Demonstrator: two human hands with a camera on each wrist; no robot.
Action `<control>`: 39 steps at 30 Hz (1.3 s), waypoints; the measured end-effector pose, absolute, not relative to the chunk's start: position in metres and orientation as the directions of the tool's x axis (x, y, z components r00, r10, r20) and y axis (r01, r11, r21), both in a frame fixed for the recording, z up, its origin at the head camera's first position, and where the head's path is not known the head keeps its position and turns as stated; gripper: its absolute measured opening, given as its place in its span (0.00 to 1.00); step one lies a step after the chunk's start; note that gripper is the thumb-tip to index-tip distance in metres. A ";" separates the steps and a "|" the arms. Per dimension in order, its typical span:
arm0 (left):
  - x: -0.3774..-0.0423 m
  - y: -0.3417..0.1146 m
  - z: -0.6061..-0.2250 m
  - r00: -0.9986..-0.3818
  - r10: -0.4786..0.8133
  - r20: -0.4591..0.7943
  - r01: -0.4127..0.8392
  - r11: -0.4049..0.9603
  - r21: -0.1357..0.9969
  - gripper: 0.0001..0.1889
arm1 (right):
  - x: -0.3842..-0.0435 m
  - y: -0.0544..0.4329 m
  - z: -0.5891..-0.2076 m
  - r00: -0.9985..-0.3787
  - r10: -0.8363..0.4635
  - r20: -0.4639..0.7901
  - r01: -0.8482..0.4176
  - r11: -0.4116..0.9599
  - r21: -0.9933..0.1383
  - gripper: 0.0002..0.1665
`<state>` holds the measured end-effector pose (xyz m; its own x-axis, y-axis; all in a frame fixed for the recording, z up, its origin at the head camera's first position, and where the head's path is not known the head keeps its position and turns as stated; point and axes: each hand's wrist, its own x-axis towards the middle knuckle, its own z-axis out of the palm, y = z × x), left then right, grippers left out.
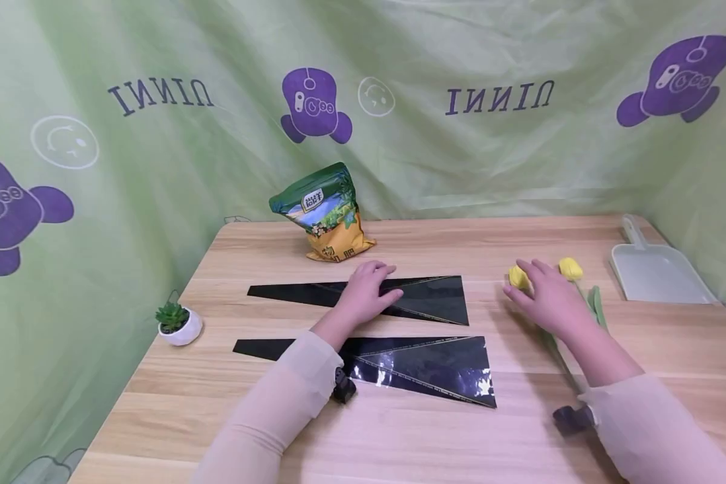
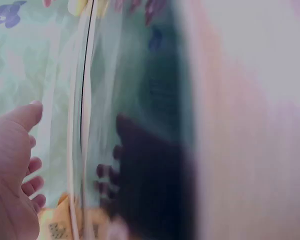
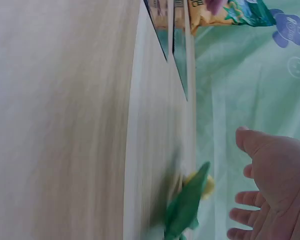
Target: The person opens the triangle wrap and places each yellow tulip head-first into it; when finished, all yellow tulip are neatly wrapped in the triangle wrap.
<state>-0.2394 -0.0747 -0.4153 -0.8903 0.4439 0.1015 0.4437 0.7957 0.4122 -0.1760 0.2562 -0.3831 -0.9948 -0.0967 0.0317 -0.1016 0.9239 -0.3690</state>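
In the head view my left hand point(image 1: 366, 292) is over the farther of two long, glossy black tapered sheets point(image 1: 432, 299), its fingers loosely bent and gripping nothing. Below it, under my left forearm, lies the nearer black sheet point(image 1: 423, 366), with thin gold lines across it. My right hand point(image 1: 547, 296) hovers above two yellow tulips point(image 1: 571, 269) on the table, partly hiding one bloom and the stems. In the right wrist view, the fingers of this hand point(image 3: 277, 180) are spread apart from a green tulip leaf point(image 3: 187, 205).
A green and orange bag point(image 1: 329, 218) stands at the back of the wooden table point(image 1: 175, 403). At the left edge sits a small succulent in a white pot point(image 1: 183, 328). A pale grey dustpan point(image 1: 659, 272) lies at the back right. Printed green cloth point(image 1: 411, 154) hangs around the table.
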 end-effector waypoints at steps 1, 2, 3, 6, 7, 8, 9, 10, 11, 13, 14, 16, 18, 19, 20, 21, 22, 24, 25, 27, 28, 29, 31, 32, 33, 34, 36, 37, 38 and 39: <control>-0.238 -0.071 -0.416 -0.885 0.455 0.102 0.452 0.782 0.430 0.30 | -0.173 0.259 -0.382 -0.995 -0.092 0.035 -0.099 0.920 -0.380 0.43; -0.238 -0.068 -0.417 -0.879 0.466 0.102 0.460 0.769 0.443 0.29 | -0.170 0.262 -0.381 -0.995 -0.092 0.038 -0.099 0.914 -0.394 0.42; -0.237 -0.065 -0.418 -0.874 0.475 0.100 0.466 0.762 0.449 0.28 | -0.168 0.265 -0.380 -0.995 -0.090 0.036 -0.096 0.907 -0.411 0.41; -0.236 -0.056 -0.420 -0.866 0.494 0.073 0.467 0.749 0.469 0.26 | -0.159 0.274 -0.379 -0.997 -0.078 0.006 -0.072 0.892 -0.446 0.41; -0.236 -0.053 -0.420 -0.864 0.499 0.063 0.466 0.746 0.477 0.26 | -0.156 0.278 -0.379 -0.997 -0.076 -0.006 -0.065 0.888 -0.455 0.42; -0.236 -0.050 -0.420 -0.863 0.502 0.058 0.464 0.741 0.485 0.25 | -0.152 0.281 -0.379 -0.997 -0.073 -0.021 -0.055 0.884 -0.463 0.42; -0.236 -0.048 -0.421 -0.862 0.504 0.052 0.460 0.735 0.497 0.24 | -0.149 0.284 -0.380 -0.997 -0.069 -0.033 -0.046 0.883 -0.468 0.42; -0.236 -0.045 -0.421 -0.862 0.505 0.050 0.458 0.731 0.506 0.24 | -0.146 0.287 -0.380 -0.997 -0.068 -0.043 -0.040 0.881 -0.472 0.42; -0.237 -0.043 -0.422 -0.862 0.504 0.052 0.456 0.726 0.514 0.23 | -0.144 0.289 -0.381 -0.996 -0.069 -0.051 -0.037 0.878 -0.477 0.42; -0.238 -0.039 -0.425 -0.863 0.502 0.057 0.451 0.715 0.534 0.21 | -0.138 0.294 -0.383 -0.995 -0.073 -0.073 -0.029 0.878 -0.478 0.41; -0.238 -0.037 -0.426 -0.865 0.499 0.058 0.447 0.712 0.542 0.21 | -0.135 0.296 -0.384 -0.994 -0.070 -0.085 -0.022 0.880 -0.475 0.40; -0.239 -0.035 -0.429 -0.864 0.501 0.055 0.445 0.708 0.548 0.20 | -0.131 0.302 -0.387 -0.991 -0.065 -0.116 -0.003 0.883 -0.470 0.38; -0.240 -0.033 -0.432 -0.859 0.510 0.052 0.453 0.709 0.541 0.20 | -0.127 0.307 -0.389 -0.985 -0.050 -0.164 0.031 0.888 -0.459 0.38; -0.240 -0.033 -0.433 -0.855 0.515 0.053 0.460 0.709 0.535 0.20 | -0.126 0.309 -0.390 -0.982 -0.042 -0.185 0.048 0.890 -0.454 0.38; -0.240 -0.032 -0.435 -0.852 0.520 0.057 0.468 0.710 0.526 0.20 | -0.125 0.311 -0.390 -0.978 -0.035 -0.205 0.063 0.891 -0.451 0.39; -0.240 -0.032 -0.437 -0.849 0.524 0.060 0.476 0.712 0.517 0.20 | -0.124 0.312 -0.391 -0.974 -0.028 -0.225 0.078 0.891 -0.447 0.39; -0.240 -0.032 -0.438 -0.849 0.525 0.064 0.480 0.714 0.511 0.20 | -0.123 0.314 -0.391 -0.970 -0.022 -0.242 0.090 0.892 -0.443 0.40; -0.239 -0.031 -0.440 -0.853 0.517 0.069 0.478 0.722 0.500 0.20 | -0.123 0.315 -0.391 -0.964 -0.013 -0.265 0.108 0.894 -0.436 0.39; -0.239 -0.031 -0.441 -0.856 0.511 0.076 0.476 0.724 0.500 0.20 | -0.123 0.315 -0.392 -0.962 -0.011 -0.272 0.111 0.895 -0.432 0.38; -0.238 -0.030 -0.442 -0.864 0.496 0.079 0.466 0.732 0.497 0.21 | -0.123 0.314 -0.393 -0.958 -0.010 -0.285 0.119 0.896 -0.429 0.35; -0.238 -0.030 -0.443 -0.867 0.492 0.083 0.464 0.734 0.495 0.21 | -0.123 0.314 -0.393 -0.957 -0.009 -0.291 0.122 0.895 -0.428 0.33; -0.238 -0.030 -0.443 -0.867 0.490 0.087 0.465 0.736 0.492 0.21 | -0.123 0.313 -0.394 -0.956 -0.011 -0.295 0.122 0.895 -0.429 0.32; -0.238 -0.030 -0.445 -0.866 0.492 0.092 0.471 0.738 0.484 0.21 | -0.124 0.312 -0.395 -0.954 -0.016 -0.300 0.120 0.895 -0.430 0.31; -0.238 -0.029 -0.445 -0.865 0.492 0.092 0.472 0.740 0.479 0.20 | -0.124 0.311 -0.395 -0.953 -0.018 -0.302 0.119 0.894 -0.431 0.31; -0.238 -0.029 -0.446 -0.864 0.494 0.098 0.477 0.739 0.476 0.20 | -0.124 0.310 -0.396 -0.952 -0.020 -0.304 0.119 0.894 -0.432 0.31; -0.239 -0.029 -0.447 -0.863 0.495 0.101 0.479 0.739 0.474 0.20 | -0.124 0.309 -0.397 -0.954 -0.024 -0.300 0.114 0.894 -0.433 0.31; -0.240 -0.029 -0.448 -0.862 0.497 0.105 0.483 0.737 0.473 0.19 | -0.124 0.307 -0.398 -0.955 -0.029 -0.295 0.108 0.892 -0.438 0.31; -0.240 -0.029 -0.448 -0.862 0.496 0.107 0.483 0.736 0.474 0.18 | -0.125 0.306 -0.399 -0.955 -0.031 -0.295 0.107 0.891 -0.441 0.30; -0.240 -0.029 -0.449 -0.862 0.494 0.111 0.483 0.736 0.475 0.17 | -0.125 0.305 -0.400 -0.956 -0.031 -0.293 0.107 0.889 -0.445 0.29; -0.239 -0.029 -0.448 -0.863 0.492 0.112 0.481 0.734 0.479 0.16 | -0.126 0.304 -0.401 -0.956 -0.032 -0.292 0.107 0.888 -0.448 0.29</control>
<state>-0.2393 -0.0291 -0.4482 -0.8631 0.4925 0.1119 0.4811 0.7344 0.4789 -0.1255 0.3038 -0.4007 -0.9557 -0.0320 -0.2925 0.1074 0.8875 -0.4481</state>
